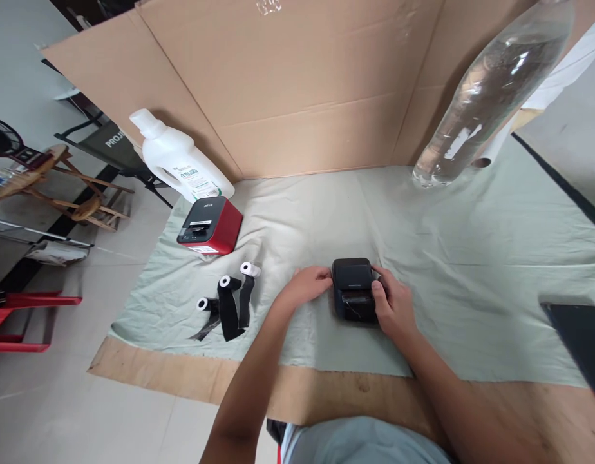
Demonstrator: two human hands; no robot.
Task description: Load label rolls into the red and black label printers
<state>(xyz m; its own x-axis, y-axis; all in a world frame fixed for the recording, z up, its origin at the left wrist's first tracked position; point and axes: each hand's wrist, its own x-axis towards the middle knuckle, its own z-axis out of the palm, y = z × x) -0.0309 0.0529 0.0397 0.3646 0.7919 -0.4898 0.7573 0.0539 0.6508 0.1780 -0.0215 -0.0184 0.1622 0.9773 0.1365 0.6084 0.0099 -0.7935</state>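
A small black portable printer [354, 290] with rounded corners lies on the cloth in front of me, a dark glossy window in its lower half. From the right, my right hand [394, 303] grips it, thumb on the top face and fingers along the far side. My left hand [309, 285] is closed with its curled fingertips against the printer's left side. Left of that hand lie several thermal paper rolls: one black roll [208, 305], another [230, 283] and a third [250, 270], each with white ends and a loose dark strip.
A red and black printer [210, 225] stands at the left, before a white detergent bottle [181, 158]. Cardboard [307, 90] walls the back. A big clear bottle [491, 96] rises at the back right; a phone [580, 341] lies at the right edge.
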